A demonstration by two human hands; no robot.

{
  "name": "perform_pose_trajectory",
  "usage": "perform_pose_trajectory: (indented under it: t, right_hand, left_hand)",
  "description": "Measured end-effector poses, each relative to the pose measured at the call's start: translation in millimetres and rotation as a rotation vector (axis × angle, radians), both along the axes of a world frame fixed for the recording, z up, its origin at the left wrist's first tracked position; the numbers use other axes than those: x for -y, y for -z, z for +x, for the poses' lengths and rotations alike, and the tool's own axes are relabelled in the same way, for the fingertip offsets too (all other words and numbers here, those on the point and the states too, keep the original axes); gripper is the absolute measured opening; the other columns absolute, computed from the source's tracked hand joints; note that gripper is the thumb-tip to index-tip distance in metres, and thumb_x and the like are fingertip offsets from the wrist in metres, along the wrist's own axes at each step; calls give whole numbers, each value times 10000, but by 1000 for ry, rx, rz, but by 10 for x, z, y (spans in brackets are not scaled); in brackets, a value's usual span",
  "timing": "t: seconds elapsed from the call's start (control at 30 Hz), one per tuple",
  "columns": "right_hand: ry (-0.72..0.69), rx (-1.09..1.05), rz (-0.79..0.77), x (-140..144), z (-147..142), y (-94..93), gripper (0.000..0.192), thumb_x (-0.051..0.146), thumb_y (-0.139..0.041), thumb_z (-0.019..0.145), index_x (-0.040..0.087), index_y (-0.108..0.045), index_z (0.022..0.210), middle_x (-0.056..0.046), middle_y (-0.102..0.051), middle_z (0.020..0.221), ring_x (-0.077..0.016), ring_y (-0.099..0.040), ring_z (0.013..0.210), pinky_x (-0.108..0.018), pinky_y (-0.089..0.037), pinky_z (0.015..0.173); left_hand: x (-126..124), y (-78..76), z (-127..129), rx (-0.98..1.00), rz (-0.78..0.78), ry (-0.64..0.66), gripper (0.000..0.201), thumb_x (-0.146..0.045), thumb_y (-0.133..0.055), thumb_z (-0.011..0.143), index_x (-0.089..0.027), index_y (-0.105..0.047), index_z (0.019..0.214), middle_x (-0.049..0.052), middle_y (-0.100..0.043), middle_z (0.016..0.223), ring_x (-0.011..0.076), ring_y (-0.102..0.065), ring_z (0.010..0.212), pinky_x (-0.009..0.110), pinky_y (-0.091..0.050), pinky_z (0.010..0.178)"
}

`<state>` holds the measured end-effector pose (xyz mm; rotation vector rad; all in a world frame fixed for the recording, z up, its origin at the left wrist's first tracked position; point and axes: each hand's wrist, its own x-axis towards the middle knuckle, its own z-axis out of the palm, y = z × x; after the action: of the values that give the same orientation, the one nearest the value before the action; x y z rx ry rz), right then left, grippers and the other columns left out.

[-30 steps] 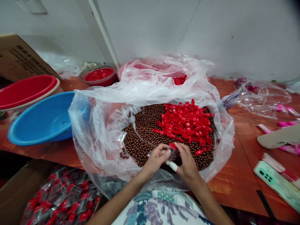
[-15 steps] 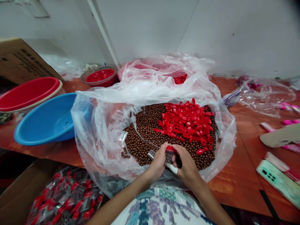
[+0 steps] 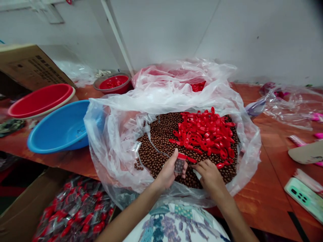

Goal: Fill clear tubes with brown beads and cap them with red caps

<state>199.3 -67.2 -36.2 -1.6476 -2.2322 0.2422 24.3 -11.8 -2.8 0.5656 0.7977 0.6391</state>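
Packet (image 3: 180, 164) with its red cap on sits pinched in the left hand (image 3: 168, 172), right hand (image 3: 210, 174) loosely curled over brown beads (image 3: 156, 148); many loose caps (image 3: 207, 132) remain.

Evenly, softly lit from overhead; glare on the plastic bag (image 3: 166, 97); bowed and blurred toward the frame's edges; darkened at the top right corner.

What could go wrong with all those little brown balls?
The left hand pinches a small packet over the brown balls; a loose grip could drop it among them. The right hand rests on the heap by the red caps, so a careless nudge might bury caps. The plastic bag sags near the table edge, so balls might roll out.
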Motion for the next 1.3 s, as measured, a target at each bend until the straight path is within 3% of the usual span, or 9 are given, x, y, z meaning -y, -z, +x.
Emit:
perform_pose_trajectory:
  t: [0.23,0.43,0.53,0.63,0.83,0.93,1.07,1.13,1.3]
  right_hand:
    - [50,31,25,10,-17,-60,337,-9,-476,686,199,-604,918,-55,-608,901,-220,-482,891,-352,-381,750]
    - [264,-552,76,22,-60,-114,245,213,-448,866,234,-578,1072,-53,-605,1017,-203,-518,951,-375,-418,837]
    - [175,-683,7,20,-163,-221,237,254,-458,876,271,-602,1063,-32,-619,983,-189,-537,935,-352,-438,820]
    - [35,-628,-13,8,-223,-302,297,239,-429,889,295,-573,1143,-34,-611,959,-182,-534,912,-343,-445,789]
    - [-150,-371,54,21,-163,-295,440,326,-466,868,263,-424,1301,-87,-517,1196,-234,-464,1082,-419,-402,887]
    - [26,-452,114,112,-108,-236,504,406,-510,833,201,-422,1285,-113,-528,1178,-245,-483,1066,-413,-420,879]
    - [363,-593,103,246,-23,-148,192,364,-513,841,206,-594,912,-40,-607,814,-183,-564,756,-303,-469,664]
    - [295,-522,44,266,-5,-118,172,349,-500,852,221,-615,845,-32,-623,783,-183,-572,740,-298,-467,654]
    - [227,-349,138,202,-72,-117,317,375,-465,859,187,-541,1103,-109,-616,1012,-242,-564,943,-376,-477,789]
  left_hand:
    - [68,42,-1,-135,161,36,591,-649,-247,820,-140,-547,819,-2,-510,560,82,-435,422,170,-331,344]
    - [98,53,-5,-294,293,126,604,-652,-212,822,-148,-544,853,-2,-516,554,81,-450,424,156,-306,335]
    - [118,40,18,-382,363,198,623,-673,-210,805,-144,-539,792,-2,-508,533,80,-443,411,161,-303,335]
    - [128,30,35,-440,373,235,652,-706,-207,776,-139,-512,673,-1,-485,505,76,-423,389,170,-291,327]
    - [126,18,50,-371,257,217,617,-717,-269,755,-149,-503,699,-24,-460,478,75,-403,366,173,-265,315]
    - [107,-25,62,-258,217,159,642,-726,-238,754,-147,-507,680,-6,-487,510,71,-409,379,175,-280,326]
    - [62,-83,65,-140,145,52,638,-734,-252,747,-155,-520,753,-3,-513,537,79,-429,407,171,-294,338]
    - [54,-87,73,-129,127,50,641,-732,-264,746,-150,-532,775,-3,-511,530,86,-436,414,177,-313,348]
    - [93,-48,112,-144,115,36,704,-757,-234,725,-134,-556,788,9,-525,537,101,-452,433,210,-365,397]
